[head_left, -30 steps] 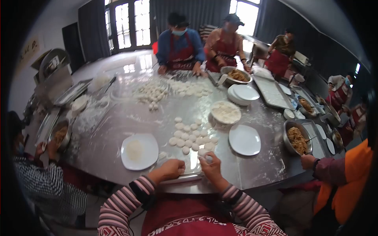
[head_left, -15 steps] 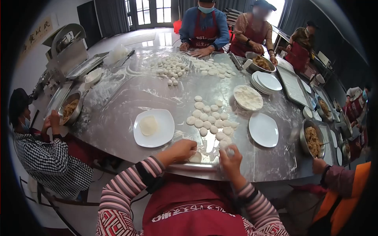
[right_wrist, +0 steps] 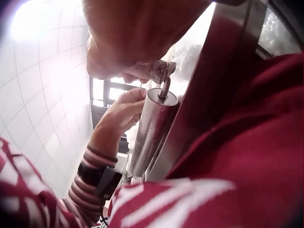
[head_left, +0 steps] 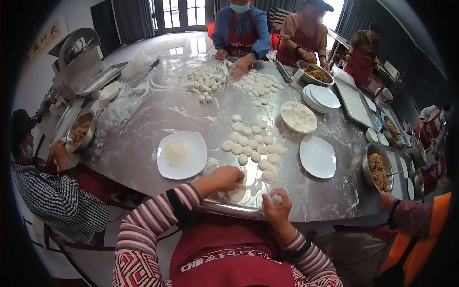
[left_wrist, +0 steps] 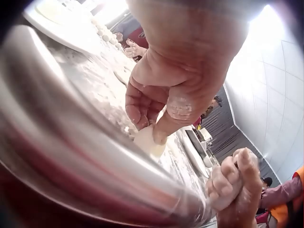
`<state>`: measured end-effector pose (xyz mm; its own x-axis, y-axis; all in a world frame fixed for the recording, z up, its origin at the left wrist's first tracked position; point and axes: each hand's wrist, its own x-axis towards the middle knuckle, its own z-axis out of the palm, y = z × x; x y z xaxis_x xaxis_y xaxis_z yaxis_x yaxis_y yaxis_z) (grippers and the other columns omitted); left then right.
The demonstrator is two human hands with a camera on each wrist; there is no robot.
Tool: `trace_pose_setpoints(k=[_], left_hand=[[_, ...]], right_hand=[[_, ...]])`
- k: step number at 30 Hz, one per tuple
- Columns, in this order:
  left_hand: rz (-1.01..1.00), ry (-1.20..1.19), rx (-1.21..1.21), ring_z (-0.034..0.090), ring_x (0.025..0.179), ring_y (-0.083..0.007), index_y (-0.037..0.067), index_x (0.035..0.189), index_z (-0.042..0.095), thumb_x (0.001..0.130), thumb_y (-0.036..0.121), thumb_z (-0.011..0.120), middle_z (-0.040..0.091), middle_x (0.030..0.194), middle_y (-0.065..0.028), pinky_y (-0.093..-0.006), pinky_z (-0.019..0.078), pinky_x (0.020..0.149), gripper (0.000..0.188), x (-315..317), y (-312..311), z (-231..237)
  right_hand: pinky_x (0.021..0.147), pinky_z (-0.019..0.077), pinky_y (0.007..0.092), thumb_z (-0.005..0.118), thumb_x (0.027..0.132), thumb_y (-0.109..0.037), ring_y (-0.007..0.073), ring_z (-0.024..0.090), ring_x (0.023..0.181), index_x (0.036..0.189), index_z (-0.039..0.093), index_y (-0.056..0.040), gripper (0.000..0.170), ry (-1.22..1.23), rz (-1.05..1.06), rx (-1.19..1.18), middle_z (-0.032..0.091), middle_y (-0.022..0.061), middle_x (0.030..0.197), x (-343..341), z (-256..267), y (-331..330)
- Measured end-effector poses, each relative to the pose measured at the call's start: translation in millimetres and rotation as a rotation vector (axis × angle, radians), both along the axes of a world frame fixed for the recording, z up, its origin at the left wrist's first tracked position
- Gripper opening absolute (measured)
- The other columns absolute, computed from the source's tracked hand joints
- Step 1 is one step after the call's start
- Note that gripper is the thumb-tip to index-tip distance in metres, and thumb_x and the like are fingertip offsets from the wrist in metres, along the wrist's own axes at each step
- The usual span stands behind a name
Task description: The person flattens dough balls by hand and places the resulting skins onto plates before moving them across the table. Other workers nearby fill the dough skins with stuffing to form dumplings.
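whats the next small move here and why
Probably ease the rolling pin forward over the dough disc: the left hand pinches the disc's far edge area, the right hand grips the pin's handle, and the roller lies on the person's side of the disc.

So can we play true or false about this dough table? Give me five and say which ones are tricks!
1. The left hand pinches a flat piece of dough. True.
2. The right hand is holding nothing. False: it grips the handle of a metal roller.
3. The white plate on the left has a flat round of dough on it. True.
4. The flour is in a black box. False: it is in a white bowl.
5. The person across the table in blue sleeves wears a blue mask. True.
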<state>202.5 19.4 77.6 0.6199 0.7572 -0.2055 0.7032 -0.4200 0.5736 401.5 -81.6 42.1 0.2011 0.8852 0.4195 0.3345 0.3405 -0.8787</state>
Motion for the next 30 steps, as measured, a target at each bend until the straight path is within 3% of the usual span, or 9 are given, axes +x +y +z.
trace_pose_setpoints(k=[6,13,15,18,19,24,26,27,30], left_hand=[[0.066,-0.032,0.019,0.062,0.072,-0.0303,0.003,0.082,0.064,0.072,0.019,0.065,0.064,0.076,-0.0154,-0.0388,0.0475,0.066,0.019,8,3,-2],[0.212,-0.032,-0.064,0.062,0.078,-0.0353,0.002,0.081,0.067,0.079,0.025,0.058,0.064,0.081,-0.0202,-0.0430,0.0469,0.072,0.025,-15,-9,1],[0.244,-0.050,-0.006,0.062,0.078,-0.0348,0.003,0.081,0.066,0.079,0.026,0.058,0.064,0.080,-0.0195,-0.0432,0.0467,0.071,0.025,-9,-1,-2],[0.169,-0.070,-0.051,0.061,0.077,-0.0339,0.003,0.081,0.064,0.077,0.024,0.061,0.064,0.078,-0.0182,-0.0421,0.0466,0.069,0.021,-7,-1,-5],[0.124,-0.061,-0.059,0.061,0.076,-0.0336,0.003,0.081,0.064,0.076,0.022,0.062,0.064,0.078,-0.0178,-0.0415,0.0466,0.069,0.020,-9,-2,-6],[0.125,-0.210,-0.273,0.059,0.067,-0.0249,0.000,0.086,0.060,0.079,0.015,0.060,0.062,0.075,-0.0153,-0.0351,0.0457,0.063,0.017,-20,-11,-2],[0.091,-0.116,-0.116,0.060,0.071,-0.0284,0.000,0.086,0.059,0.079,0.015,0.056,0.062,0.078,-0.0180,-0.0364,0.0458,0.067,0.017,-16,-9,-10],[0.083,-0.104,-0.112,0.060,0.071,-0.0284,0.000,0.086,0.059,0.079,0.015,0.056,0.062,0.078,-0.0180,-0.0364,0.0458,0.067,0.017,-14,-7,-12],[0.169,-0.078,-0.029,0.060,0.086,-0.0378,0.002,0.087,0.063,0.077,0.022,0.056,0.063,0.088,-0.0219,-0.0446,0.0459,0.076,0.023,-1,1,-7]], right_hand=[[0.047,0.0433,0.0299,0.070,0.073,-0.003,0.0155,0.055,0.051,0.080,0.051,-0.0046,0.020,0.159,0.092,-0.203,0.054,0.0067,0.057,1,6,-6],[0.048,0.0431,0.0333,0.070,0.076,-0.010,0.0217,0.054,0.049,0.082,0.052,-0.0027,0.020,-0.086,-0.040,0.114,0.056,0.0113,0.058,-28,17,103],[0.050,0.0404,0.0276,0.068,0.079,-0.009,0.0086,0.045,0.055,0.080,0.053,-0.0018,0.017,-0.031,-0.007,0.084,0.050,0.0050,0.059,-30,16,109],[0.050,0.0414,0.0280,0.069,0.078,-0.008,0.0084,0.048,0.056,0.082,0.055,-0.0032,0.015,-0.024,-0.021,0.073,0.051,0.0049,0.059,-16,14,71],[0.049,0.0429,0.0297,0.067,0.078,-0.006,0.0088,0.053,0.058,0.084,0.057,-0.0036,0.012,-0.305,-0.050,0.248,0.053,0.0062,0.060,-5,7,53],[0.047,0.0426,0.0261,0.065,0.076,0.001,0.0092,0.055,0.056,0.080,0.052,-0.0007,0.013,0.016,0.004,0.007,0.054,0.0067,0.062,-3,-4,26],[0.047,0.0413,0.0267,0.066,0.078,-0.002,0.0088,0.054,0.055,0.079,0.051,-0.0015,0.015,-0.280,-0.081,0.298,0.053,0.0047,0.058,-14,15,70],[0.046,0.0403,0.0273,0.066,0.078,-0.005,0.0090,0.052,0.053,0.079,0.052,-0.0023,0.014,0.010,0.002,0.031,0.054,0.0050,0.058,-22,16,84],[0.046,0.0409,0.0298,0.068,0.078,-0.008,0.0142,0.053,0.050,0.080,0.052,-0.0030,0.017,-0.033,-0.038,0.076,0.055,0.0078,0.058,-26,15,98]])
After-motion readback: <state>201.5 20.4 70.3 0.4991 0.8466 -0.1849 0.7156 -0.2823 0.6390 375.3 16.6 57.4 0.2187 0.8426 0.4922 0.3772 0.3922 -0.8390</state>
